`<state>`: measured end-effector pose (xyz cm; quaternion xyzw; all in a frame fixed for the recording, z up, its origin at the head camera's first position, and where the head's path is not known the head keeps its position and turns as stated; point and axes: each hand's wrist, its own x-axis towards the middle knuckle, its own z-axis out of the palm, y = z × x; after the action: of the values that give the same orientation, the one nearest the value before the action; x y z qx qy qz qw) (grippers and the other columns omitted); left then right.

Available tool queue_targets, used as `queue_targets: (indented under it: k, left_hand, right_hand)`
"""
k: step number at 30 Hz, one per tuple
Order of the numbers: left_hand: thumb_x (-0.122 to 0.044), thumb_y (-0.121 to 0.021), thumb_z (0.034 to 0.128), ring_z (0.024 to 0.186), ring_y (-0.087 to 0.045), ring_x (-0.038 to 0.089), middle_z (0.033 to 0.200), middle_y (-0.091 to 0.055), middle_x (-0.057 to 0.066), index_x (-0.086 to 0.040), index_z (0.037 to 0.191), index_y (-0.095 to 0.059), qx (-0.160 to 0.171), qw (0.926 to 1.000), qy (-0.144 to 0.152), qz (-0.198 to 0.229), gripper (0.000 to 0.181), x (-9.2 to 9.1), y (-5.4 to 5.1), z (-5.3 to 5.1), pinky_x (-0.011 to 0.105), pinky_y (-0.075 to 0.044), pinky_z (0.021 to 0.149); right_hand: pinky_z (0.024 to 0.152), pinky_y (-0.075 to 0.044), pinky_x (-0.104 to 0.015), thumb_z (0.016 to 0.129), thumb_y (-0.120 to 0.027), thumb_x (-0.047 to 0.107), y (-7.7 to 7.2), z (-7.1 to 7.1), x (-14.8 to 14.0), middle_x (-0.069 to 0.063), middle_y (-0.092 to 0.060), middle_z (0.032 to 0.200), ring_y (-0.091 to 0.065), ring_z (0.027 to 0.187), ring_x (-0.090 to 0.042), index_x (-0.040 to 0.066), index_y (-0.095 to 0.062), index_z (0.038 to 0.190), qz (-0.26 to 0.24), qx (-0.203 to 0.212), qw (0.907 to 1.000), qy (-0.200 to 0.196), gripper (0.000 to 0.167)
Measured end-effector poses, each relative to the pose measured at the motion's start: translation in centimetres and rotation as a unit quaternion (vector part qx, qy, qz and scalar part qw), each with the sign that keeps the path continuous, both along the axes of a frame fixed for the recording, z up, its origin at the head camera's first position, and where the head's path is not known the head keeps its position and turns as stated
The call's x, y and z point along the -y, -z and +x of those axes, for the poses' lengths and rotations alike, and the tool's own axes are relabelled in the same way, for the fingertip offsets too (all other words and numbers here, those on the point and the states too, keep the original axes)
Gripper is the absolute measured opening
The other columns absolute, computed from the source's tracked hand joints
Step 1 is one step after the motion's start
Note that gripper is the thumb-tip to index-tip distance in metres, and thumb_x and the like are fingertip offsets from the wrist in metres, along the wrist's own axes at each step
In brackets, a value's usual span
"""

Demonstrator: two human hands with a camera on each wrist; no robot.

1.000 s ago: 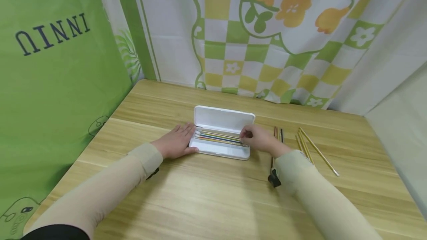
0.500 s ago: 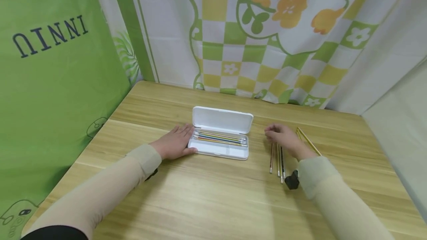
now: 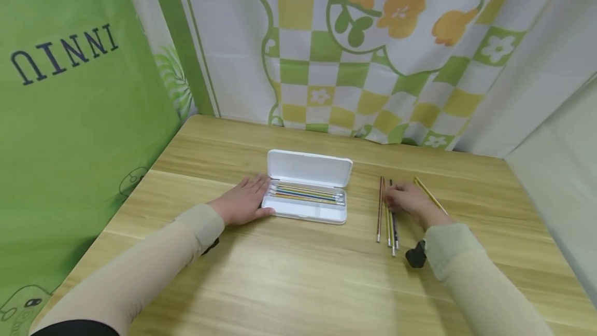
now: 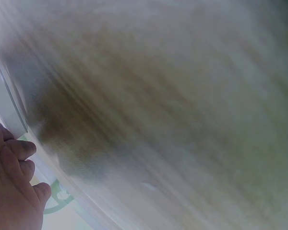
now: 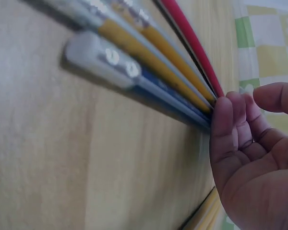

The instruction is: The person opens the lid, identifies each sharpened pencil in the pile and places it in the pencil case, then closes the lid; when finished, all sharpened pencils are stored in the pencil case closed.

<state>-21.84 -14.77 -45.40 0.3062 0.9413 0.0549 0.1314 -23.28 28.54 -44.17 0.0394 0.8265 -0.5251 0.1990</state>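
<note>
My left hand [image 3: 242, 201] lies flat with straight fingers at the left end of an open white pencil case [image 3: 308, 212]; its fingertips also show beside the case in the left wrist view. Several pencils [image 3: 305, 194] lie side by side in the case. My right hand [image 3: 408, 201] is down over a loose row of pencils with its fingers bent. In that row are a reddish pencil [image 5: 194, 40], yellow pencils [image 5: 156, 60] and a dark blue pencil [image 5: 168, 98]. The fingertips reach the pencils, but whether they pinch one is hidden.
More yellow pencils [image 3: 429, 194] lie right of my right hand, partly covered by it. The wooden table [image 3: 289, 274] meets a checked curtain [image 3: 322, 71] at the back and a green cloth [image 3: 84, 134] on the left.
My right hand has moved from the case's right end to the loose pencils and lowered onto them. The pencils in the case now show along their full length. The left hand stays in place.
</note>
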Motion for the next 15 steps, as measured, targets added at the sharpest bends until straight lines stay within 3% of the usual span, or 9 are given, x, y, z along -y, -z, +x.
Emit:
queue_targets:
  k: [6,10,12,15]
  left_hand:
    - [-0.05,-0.048,0.1079,0.154,-0.015,0.043,0.165,-0.019,0.03,0.014,0.158,-0.019,0.002,1.0,0.002,-0.006,0.087,-0.1,-0.2,0.0,0.057,-0.015,0.124]
    - [-0.05,-0.049,0.1078,0.154,-0.016,0.043,0.165,-0.019,0.031,0.015,0.158,-0.019,0.003,1.0,0.003,-0.003,0.087,-0.1,-0.1,0.0,0.057,-0.016,0.124]
    - [-0.051,-0.048,0.1078,0.154,-0.016,0.043,0.165,-0.02,0.031,0.014,0.158,-0.019,0.001,1.0,0.003,-0.002,0.087,0.0,0.1,0.0,0.057,-0.016,0.124]
    - [-0.051,-0.048,0.1078,0.154,-0.016,0.043,0.165,-0.02,0.031,0.014,0.158,-0.018,-0.002,1.0,0.002,-0.003,0.088,0.1,0.2,0.0,0.057,-0.016,0.124]
  right_hand:
    - [0.076,-0.059,-0.028,0.107,-0.042,0.011,0.1,-0.1,-0.7,-0.012,-0.06,0.101,-0.06,0.084,-0.013,-0.015,-0.05,0.122,0.038,0.008,0.9992,0.006,0.031]
    - [0.076,-0.06,-0.032,0.106,-0.043,0.013,-0.2,0.0,-1.0,-0.013,-0.063,0.097,-0.062,0.084,-0.016,-0.011,-0.055,0.111,0.098,-0.008,0.9951,-0.012,0.027]
    - [0.072,-0.058,-0.032,0.103,-0.045,0.014,-0.4,0.1,-1.2,-0.011,-0.063,0.091,-0.062,0.08,-0.017,-0.006,-0.058,0.101,0.15,-0.031,0.9876,-0.035,0.023]
    - [0.064,-0.05,-0.031,0.1,-0.048,0.016,-0.6,0.1,-1.5,-0.005,-0.058,0.076,-0.057,0.07,-0.018,0.004,-0.054,0.083,0.231,-0.064,0.968,-0.072,0.021]
